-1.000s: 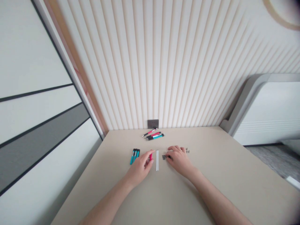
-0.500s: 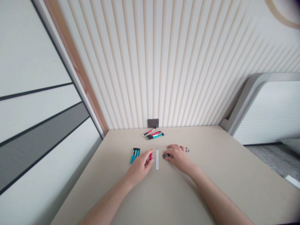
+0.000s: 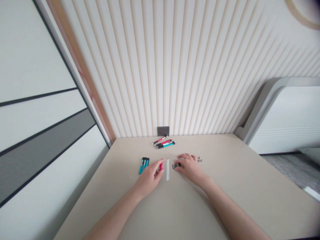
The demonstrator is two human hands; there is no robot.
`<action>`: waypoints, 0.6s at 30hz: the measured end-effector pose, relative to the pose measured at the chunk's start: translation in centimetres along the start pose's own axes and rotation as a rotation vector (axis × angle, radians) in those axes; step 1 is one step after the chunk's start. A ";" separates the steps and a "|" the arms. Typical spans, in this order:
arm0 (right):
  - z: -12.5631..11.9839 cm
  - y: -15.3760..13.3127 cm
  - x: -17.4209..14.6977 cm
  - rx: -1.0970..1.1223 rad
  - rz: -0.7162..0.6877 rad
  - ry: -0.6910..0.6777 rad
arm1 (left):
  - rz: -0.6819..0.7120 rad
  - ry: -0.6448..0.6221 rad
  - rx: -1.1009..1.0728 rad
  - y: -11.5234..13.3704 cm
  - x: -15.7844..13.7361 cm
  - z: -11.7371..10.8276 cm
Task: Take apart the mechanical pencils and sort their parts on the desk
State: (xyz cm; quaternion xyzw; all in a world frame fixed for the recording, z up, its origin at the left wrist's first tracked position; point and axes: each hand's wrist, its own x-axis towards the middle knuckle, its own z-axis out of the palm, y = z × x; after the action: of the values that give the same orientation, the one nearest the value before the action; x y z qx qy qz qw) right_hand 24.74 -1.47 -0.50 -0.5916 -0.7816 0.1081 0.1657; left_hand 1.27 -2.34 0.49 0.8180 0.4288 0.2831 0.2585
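My left hand [image 3: 150, 176] rests on the tabletop with thumb and fingers curled around a pink pen barrel [image 3: 161, 165], most of which the hand covers. Just right of its fingertips lie thin white pen refills [image 3: 167, 170], side by side and pointing away from me. On their other side, my right hand [image 3: 188, 167] is bent over small dark pen parts [image 3: 173, 166], its thumb and fingers closed about them. Some of these parts stick out to the left of the thumb; the rest are hidden under the fingers.
Several blue pen barrels [image 3: 144, 165] with black ends lie in a row left of my left hand. Pink and blue pens [image 3: 165, 144] lie near the wall, below a dark socket [image 3: 163, 131]. Small grey pieces [image 3: 199, 159] sit beyond my right hand.
My right hand has shifted slightly left, and the small dark pen parts at its fingertips have moved left with it. My left hand has stayed about where it was.
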 end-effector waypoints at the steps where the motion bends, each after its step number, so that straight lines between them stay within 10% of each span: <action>1: 0.0 0.0 0.0 -0.005 -0.003 0.002 | -0.001 -0.003 0.000 0.0 0.0 0.0; 18: 0.9 -0.5 0.1 -0.028 -0.106 0.039 | -0.007 -0.035 0.026 0.1 0.0 -0.1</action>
State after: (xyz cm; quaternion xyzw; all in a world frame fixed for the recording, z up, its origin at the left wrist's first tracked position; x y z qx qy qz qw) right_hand 23.91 -1.44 -1.17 -0.5536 -0.8099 0.0765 0.1781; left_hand 1.28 -2.40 0.62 0.8246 0.4308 0.2622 0.2563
